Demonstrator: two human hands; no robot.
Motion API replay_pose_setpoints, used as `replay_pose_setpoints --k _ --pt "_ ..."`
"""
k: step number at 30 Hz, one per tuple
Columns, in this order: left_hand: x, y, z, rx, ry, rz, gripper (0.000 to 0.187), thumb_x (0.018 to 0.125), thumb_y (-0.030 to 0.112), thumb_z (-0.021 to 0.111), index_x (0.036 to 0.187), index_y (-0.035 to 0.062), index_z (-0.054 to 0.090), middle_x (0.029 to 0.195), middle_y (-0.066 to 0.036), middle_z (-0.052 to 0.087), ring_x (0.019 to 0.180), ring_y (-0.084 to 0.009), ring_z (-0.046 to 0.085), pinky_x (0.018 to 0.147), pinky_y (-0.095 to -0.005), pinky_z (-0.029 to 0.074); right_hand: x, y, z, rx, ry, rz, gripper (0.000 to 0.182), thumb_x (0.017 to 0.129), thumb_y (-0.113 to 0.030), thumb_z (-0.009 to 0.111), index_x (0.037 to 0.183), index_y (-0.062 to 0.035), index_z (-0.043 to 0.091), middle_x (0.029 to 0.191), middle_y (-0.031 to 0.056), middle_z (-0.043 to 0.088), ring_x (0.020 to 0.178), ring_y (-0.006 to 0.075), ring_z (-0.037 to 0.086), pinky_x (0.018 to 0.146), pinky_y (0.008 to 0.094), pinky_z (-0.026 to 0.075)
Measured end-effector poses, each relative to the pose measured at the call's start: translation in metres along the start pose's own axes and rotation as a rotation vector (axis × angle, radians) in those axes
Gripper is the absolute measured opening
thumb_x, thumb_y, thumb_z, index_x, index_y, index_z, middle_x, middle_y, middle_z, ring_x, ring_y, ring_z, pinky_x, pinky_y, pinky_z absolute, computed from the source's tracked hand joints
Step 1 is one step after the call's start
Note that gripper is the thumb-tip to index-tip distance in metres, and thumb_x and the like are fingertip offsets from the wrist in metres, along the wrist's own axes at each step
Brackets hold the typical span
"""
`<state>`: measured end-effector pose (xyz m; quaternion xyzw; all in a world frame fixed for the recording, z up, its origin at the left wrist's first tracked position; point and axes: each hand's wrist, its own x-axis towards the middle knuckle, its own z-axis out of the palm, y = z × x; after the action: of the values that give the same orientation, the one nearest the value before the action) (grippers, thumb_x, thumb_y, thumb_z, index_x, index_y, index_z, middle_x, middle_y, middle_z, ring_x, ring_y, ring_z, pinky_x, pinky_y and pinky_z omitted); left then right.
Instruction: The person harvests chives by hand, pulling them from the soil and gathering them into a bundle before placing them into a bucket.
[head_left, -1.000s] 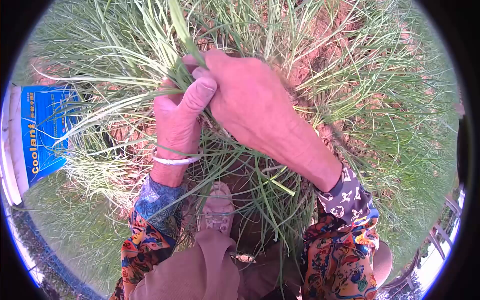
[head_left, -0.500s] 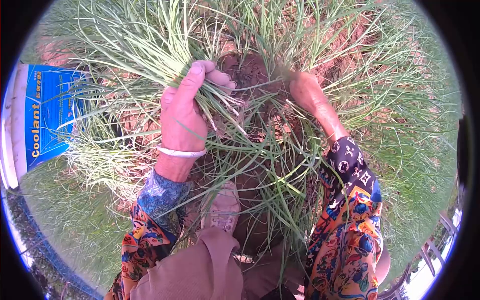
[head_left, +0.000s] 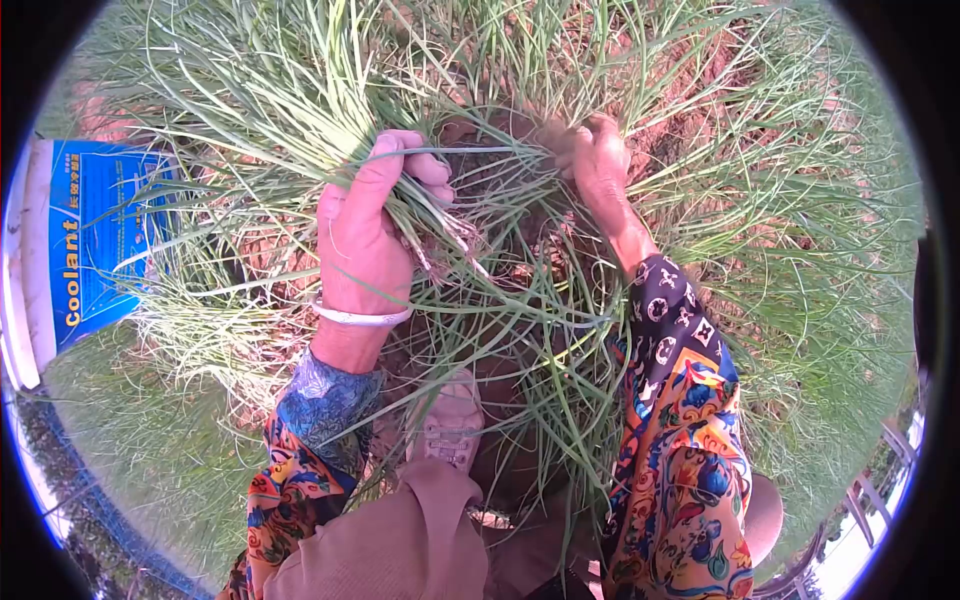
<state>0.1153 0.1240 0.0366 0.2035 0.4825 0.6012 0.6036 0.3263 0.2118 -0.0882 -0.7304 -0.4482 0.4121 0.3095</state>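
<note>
My left hand (head_left: pixel 365 235) is closed around a thick bunch of scallions (head_left: pixel 325 125). Their long green leaves fan up and left, and the thin pale root ends (head_left: pixel 455 235) poke out below my fingers toward the lower right. A white bangle circles that wrist. To the right, my right hand (head_left: pixel 603 170) is low among the growing scallions (head_left: pixel 540 60), its fingers curled. Its fingertips are smeared by motion beside a blurred brownish patch, so what they grip cannot be made out. Loose green leaves cross the space between both hands.
A blue and white container labelled Coolant (head_left: pixel 105 235) stands at the left among the plants. Reddish soil (head_left: pixel 690 95) shows between the rows. My shoe (head_left: pixel 450 425) is planted just below the hands. Dense green leaves (head_left: pixel 800 230) spread along the right side.
My right hand has shifted slightly up and left, and its fingers have turned more into view. The left hand keeps its bunch, nearly still. The view has shifted slightly.
</note>
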Motion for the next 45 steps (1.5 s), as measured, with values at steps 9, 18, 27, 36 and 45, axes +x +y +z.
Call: replay_pose_setpoints --k 9,18,27,36,45 --pt "0.000 0.001 -0.002 0.038 0.001 0.025 0.032 0.096 0.027 0.051 0.103 -0.0025 0.058 0.077 -0.006 0.062 0.068 -0.0146 0.059 0.061 -0.0258 0.049 0.027 0.032 0.006 -0.102 0.143 -0.168 0.018 0.087 -0.015 0.054 0.081 0.0001 0.062 0.065 0.0164 0.061 0.060 0.0241 0.062 0.058 0.0382 0.048" --pt "0.002 -0.003 -0.003 0.008 0.017 -0.005 0.030 0.095 0.027 0.052 0.101 -0.0013 0.059 0.077 -0.006 0.063 0.067 -0.0148 0.060 0.061 -0.0260 0.049 0.008 -0.003 0.013 -0.225 0.066 -0.255 0.018 0.081 -0.012 0.054 0.094 -0.0012 0.060 0.076 0.0236 0.062 0.073 0.0376 0.061 0.068 0.0459 0.047" --pt "0.002 -0.001 -0.005 0.035 0.026 0.006 0.028 0.094 0.026 0.054 0.100 0.0001 0.060 0.077 -0.006 0.062 0.067 -0.0147 0.060 0.060 -0.0267 0.048 0.022 -0.004 0.015 -0.122 0.191 -0.325 0.020 0.085 -0.015 0.056 0.088 0.0029 0.063 0.075 0.0204 0.062 0.069 0.0317 0.059 0.070 0.0383 0.046" --pt "0.002 -0.005 0.000 0.026 0.021 0.015 0.027 0.095 0.026 0.053 0.100 -0.0005 0.059 0.076 -0.006 0.062 0.067 -0.0147 0.060 0.061 -0.0258 0.048 0.012 -0.004 0.022 -0.556 -0.043 -0.435 0.023 0.083 -0.023 0.062 0.093 -0.0026 0.060 0.084 0.0193 0.059 0.082 0.0340 0.061 0.076 0.0427 0.047" --pt "0.002 -0.006 -0.002 -0.014 0.038 -0.008 0.026 0.094 0.026 0.054 0.100 0.0005 0.059 0.076 -0.005 0.061 0.065 -0.0143 0.059 0.060 -0.0258 0.048 0.008 -0.005 0.026 -0.721 -0.058 -0.494 0.027 0.084 -0.020 0.059 0.110 -0.0129 0.061 0.101 0.0149 0.052 0.094 0.0327 0.056 0.081 0.0431 0.046"
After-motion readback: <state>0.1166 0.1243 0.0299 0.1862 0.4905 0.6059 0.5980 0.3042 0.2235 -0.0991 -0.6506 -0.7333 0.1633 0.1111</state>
